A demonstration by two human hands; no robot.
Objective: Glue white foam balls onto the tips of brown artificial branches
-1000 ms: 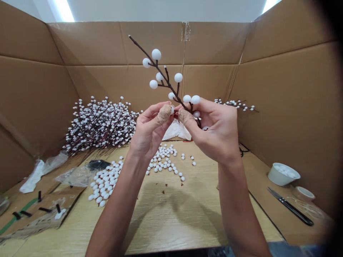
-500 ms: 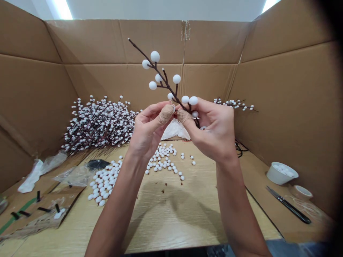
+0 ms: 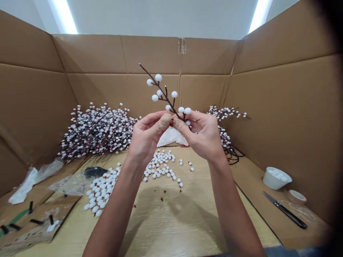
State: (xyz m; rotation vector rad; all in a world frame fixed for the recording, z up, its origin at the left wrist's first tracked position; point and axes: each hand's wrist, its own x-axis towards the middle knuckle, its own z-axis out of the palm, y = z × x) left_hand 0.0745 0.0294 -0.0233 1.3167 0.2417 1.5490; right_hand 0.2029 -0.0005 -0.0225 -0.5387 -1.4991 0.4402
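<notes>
My right hand (image 3: 199, 134) is closed on an artificial berry branch (image 3: 171, 103), a dark brown stem with white balls on short twigs, tilted up to the left. Some twig tips are bare. Beside the stem, my left hand (image 3: 150, 132) pinches what looks like a white berry, mostly hidden by the thumb and fingers. Both thumbs wear tan wrapping, and their tips almost meet at the branch. Below the hands, loose white berries (image 3: 103, 191) with small brown bases are spread over the wooden table (image 3: 174, 228).
A heap of berry branches (image 3: 99, 132) lies at the back left, with more branches (image 3: 225, 114) at the back right. On the right are a white bowl (image 3: 276, 178) of balls, scissors (image 3: 285, 210) and a tape roll (image 3: 297, 196). Plastic bags (image 3: 72, 182) lie left. Cardboard walls (image 3: 150, 53) surround the table.
The view has tilted upward a little. Both hands and the branch are slightly farther from me, with the same pinch and hold kept.
</notes>
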